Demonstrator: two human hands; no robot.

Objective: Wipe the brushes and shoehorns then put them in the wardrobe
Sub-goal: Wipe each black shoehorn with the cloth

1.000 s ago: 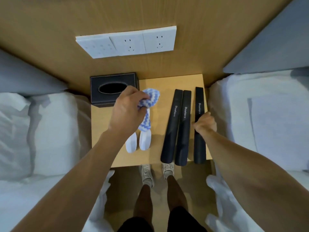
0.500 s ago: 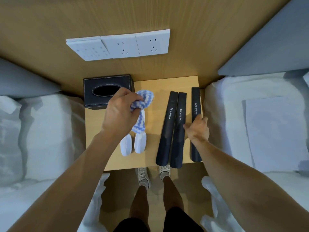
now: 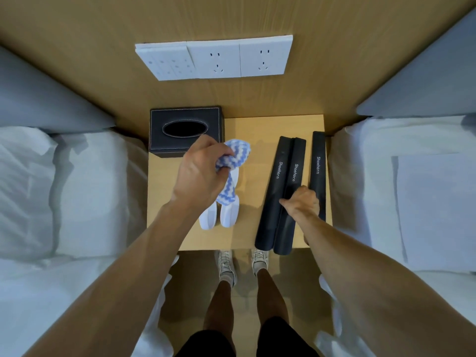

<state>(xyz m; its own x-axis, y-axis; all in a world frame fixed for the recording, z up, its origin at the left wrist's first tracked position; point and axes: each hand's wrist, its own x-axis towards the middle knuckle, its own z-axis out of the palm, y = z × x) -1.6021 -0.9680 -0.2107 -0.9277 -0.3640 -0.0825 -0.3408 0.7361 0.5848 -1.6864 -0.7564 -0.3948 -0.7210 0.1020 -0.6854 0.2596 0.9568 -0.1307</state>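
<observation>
Three black shoehorns lie side by side on the right half of the wooden nightstand (image 3: pixel 260 130): a left shoehorn (image 3: pixel 277 176), a middle shoehorn (image 3: pixel 295 171) and a right shoehorn (image 3: pixel 318 163). My right hand (image 3: pixel 301 202) is curled over the middle shoehorn, thumb at its left edge and fingers at its right. My left hand (image 3: pixel 201 173) holds a bunched blue-and-white zigzag cloth (image 3: pixel 235 155) above two white brushes (image 3: pixel 219 217), whose far ends the hanging cloth hides.
A black tissue box (image 3: pixel 185 130) stands at the nightstand's back left corner. A white socket panel (image 3: pixel 213 57) sits on the wooden wall behind. White beds (image 3: pixel 77 189) flank the nightstand closely on both sides. My feet (image 3: pixel 242 264) stand at its front edge.
My right hand has shifted left from the right shoehorn onto the middle one. My left hand still holds the cloth over the white brushes, nearly in place.
</observation>
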